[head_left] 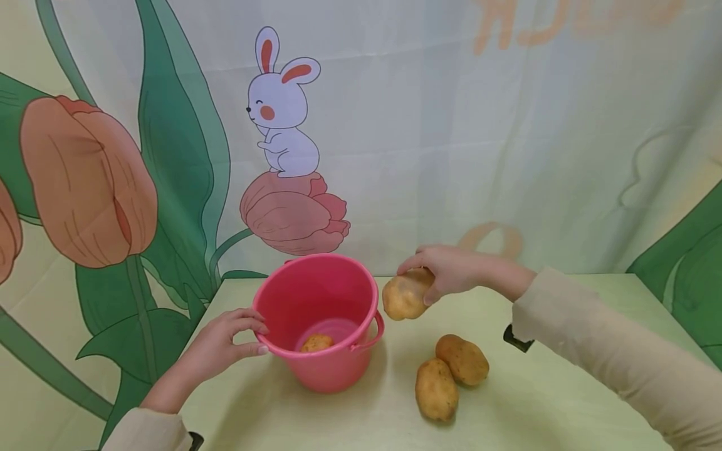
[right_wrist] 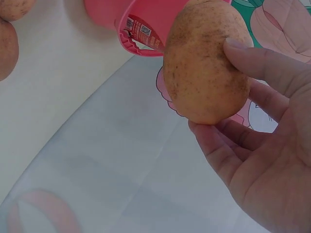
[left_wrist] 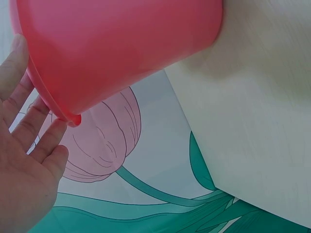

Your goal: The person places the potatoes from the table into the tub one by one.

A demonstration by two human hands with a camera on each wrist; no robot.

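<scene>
A pink plastic bucket (head_left: 333, 369) stands on the table with its mouth tilted toward the head camera, and one potato (head_left: 317, 342) lies at its bottom. My left hand (head_left: 228, 338) holds the bucket's rim at its left side; the left wrist view shows thumb and fingers at the lip. Held between the thumb and fingers of my right hand (head_left: 451, 269) is another potato (head_left: 403, 299), raised just right of the bucket. In the right wrist view this potato (right_wrist: 206, 63) overlaps the bucket's handle side.
Two more potatoes, one nearer (head_left: 437, 389) and one behind it (head_left: 465, 361), lie against each other on the pale table (head_left: 541, 401), right of the bucket. A printed cloth (head_left: 406, 125) with tulips and a rabbit hangs behind the table's back edge.
</scene>
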